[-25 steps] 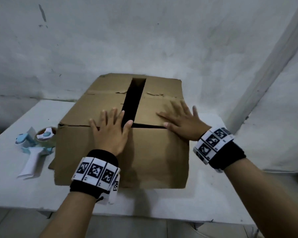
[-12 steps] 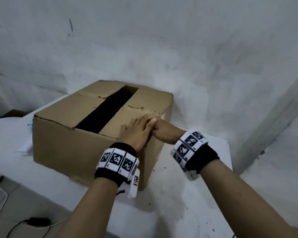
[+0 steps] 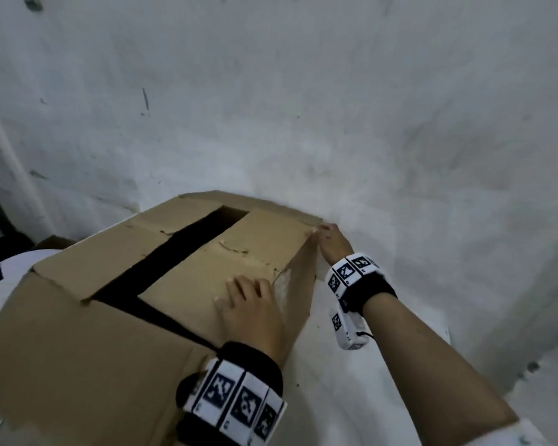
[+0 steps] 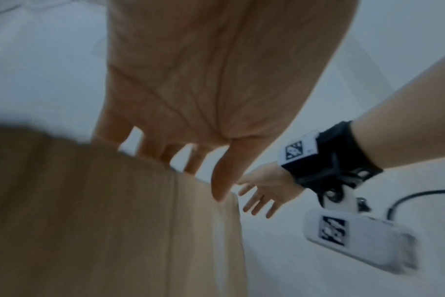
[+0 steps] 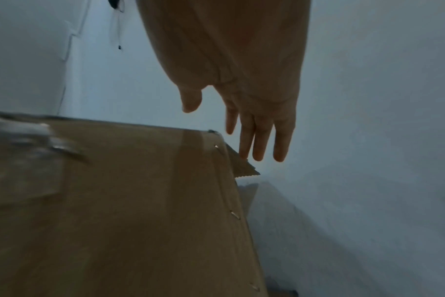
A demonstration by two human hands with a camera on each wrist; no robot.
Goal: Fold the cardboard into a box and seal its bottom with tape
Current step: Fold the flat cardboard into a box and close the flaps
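Observation:
A brown cardboard box (image 3: 78, 342) stands on the white table, its top flaps folded in with a dark gap (image 3: 174, 252) between them. My left hand (image 3: 248, 304) lies flat on the right flap near the box's near right corner, fingers straight. In the left wrist view the left hand (image 4: 191, 124) rests on the box (image 4: 102, 221) edge. My right hand (image 3: 330, 243) is at the far right corner, fingers straight along the box side. The right wrist view shows the right hand's fingertips (image 5: 257, 154) beside the box (image 5: 127, 201) corner, holding nothing. No tape dispenser is in view.
The white table (image 3: 351, 397) sits against a scuffed white wall (image 3: 303, 107). A dark object (image 3: 1, 252) lies at the far left edge. Old clear tape (image 5: 26, 136) clings to the box side.
The view has swung round to the box's right side. My right hand slid from beside the left hand to the far right corner. The left hand stays on the right flap.

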